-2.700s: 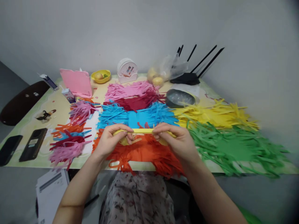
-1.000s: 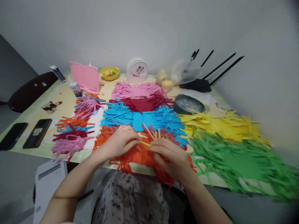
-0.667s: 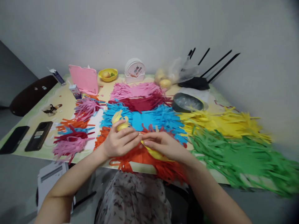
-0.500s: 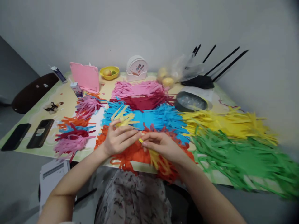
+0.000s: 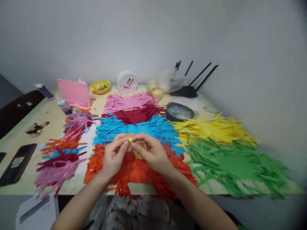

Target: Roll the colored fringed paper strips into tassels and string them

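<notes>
Both hands meet over the orange fringed paper (image 5: 141, 171). My left hand (image 5: 114, 156) pinches a small yellow paper strip (image 5: 130, 140) between thumb and fingers. From the other side my right hand (image 5: 153, 154) grips the same piece, its thumb close to the left one. Some yellow fringe (image 5: 138, 154) shows under the right fingers; the rest is hidden by the hands. Just beyond lie the blue fringed paper (image 5: 134, 128), the dark red fringed paper (image 5: 134, 116) and the pink fringed paper (image 5: 134, 101), in overlapping rows.
Yellow fringed paper (image 5: 213, 131) and green fringed paper (image 5: 237, 164) lie to the right. Multicoloured fringe bundles (image 5: 57, 164) and a phone (image 5: 18, 164) are at left. Along the back stand a pink tablet case (image 5: 74, 92), a yellow bowl (image 5: 100, 91) and a black router (image 5: 184, 92). A grey dish (image 5: 179, 111) sits nearer.
My left hand has turned from spread fingers to a pinch, and the yellow fringe that stuck up behind it no longer shows. Both hands now meet at the strip. The view has shifted.
</notes>
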`<state>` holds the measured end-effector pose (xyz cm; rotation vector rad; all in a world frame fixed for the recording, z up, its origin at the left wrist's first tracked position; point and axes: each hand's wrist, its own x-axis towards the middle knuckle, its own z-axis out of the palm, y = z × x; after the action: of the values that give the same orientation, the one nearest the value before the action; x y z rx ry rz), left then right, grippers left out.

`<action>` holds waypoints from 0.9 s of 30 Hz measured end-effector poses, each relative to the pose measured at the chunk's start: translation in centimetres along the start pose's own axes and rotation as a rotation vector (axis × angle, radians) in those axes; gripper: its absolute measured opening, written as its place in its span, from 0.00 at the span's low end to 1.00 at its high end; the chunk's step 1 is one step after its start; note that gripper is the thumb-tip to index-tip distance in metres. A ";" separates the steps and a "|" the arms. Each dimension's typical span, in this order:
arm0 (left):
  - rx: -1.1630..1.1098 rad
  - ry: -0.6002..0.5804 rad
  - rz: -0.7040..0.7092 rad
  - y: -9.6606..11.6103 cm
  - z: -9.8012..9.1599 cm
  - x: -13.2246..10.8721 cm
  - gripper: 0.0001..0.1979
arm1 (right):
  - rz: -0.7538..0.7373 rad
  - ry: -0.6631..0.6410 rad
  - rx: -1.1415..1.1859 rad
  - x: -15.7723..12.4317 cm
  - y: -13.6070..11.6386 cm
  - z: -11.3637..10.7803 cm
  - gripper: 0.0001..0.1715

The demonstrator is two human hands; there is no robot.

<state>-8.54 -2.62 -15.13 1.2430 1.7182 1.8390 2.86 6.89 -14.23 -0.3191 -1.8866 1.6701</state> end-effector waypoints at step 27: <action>0.028 0.309 -0.299 -5.2 -1.2 3.6 0.14 | 0.583 0.241 -1.326 14.4 10.7 -25.3 0.19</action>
<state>-13.11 0.45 -18.46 0.6870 1.9686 1.8992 3.66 37.37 -19.75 -1.5949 -2.5514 0.3109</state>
